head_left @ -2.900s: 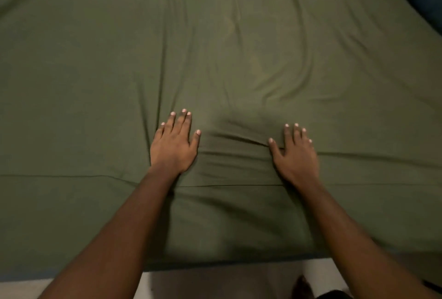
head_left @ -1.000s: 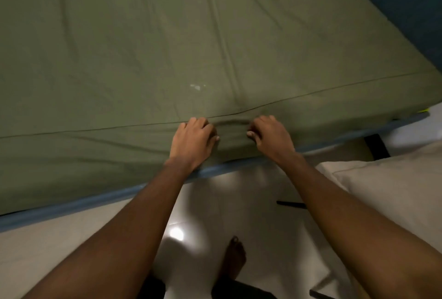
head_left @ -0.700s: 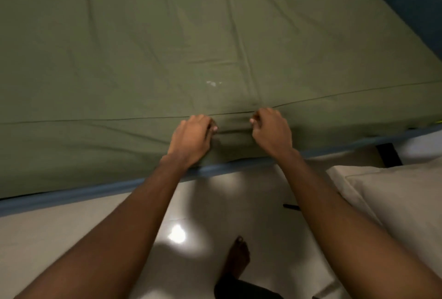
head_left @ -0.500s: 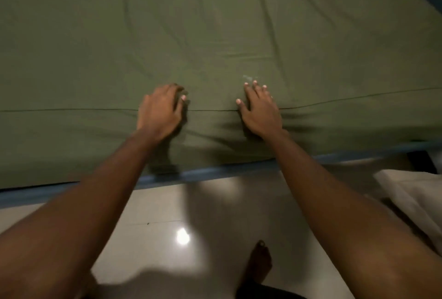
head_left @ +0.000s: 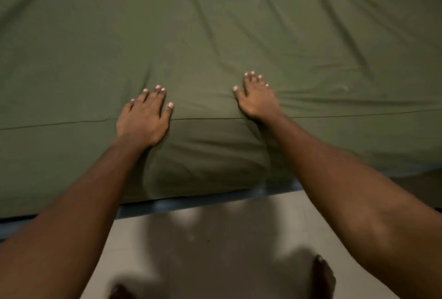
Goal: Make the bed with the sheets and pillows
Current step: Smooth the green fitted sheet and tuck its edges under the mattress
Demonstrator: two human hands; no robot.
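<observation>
A bare foot stands at 6 o'clock on the pale glossy tiled floor. Beyond it, the left hand and right hand lie flat, fingers spread, on the olive-green fabric sheet stretched over the bed toward 12 o'clock

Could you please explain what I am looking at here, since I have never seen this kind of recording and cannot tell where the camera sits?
There is no machine: the one camera is worn on a person's head and looks forward and down at bare arms. The left hand and right hand lie flat, fingers spread, on a green sheet covering the bed. Both press near the bed's front edge; neither holds anything. The sheet shows creases. Below is pale floor, with a bare foot at the bottom. No pillow is visible.
</observation>
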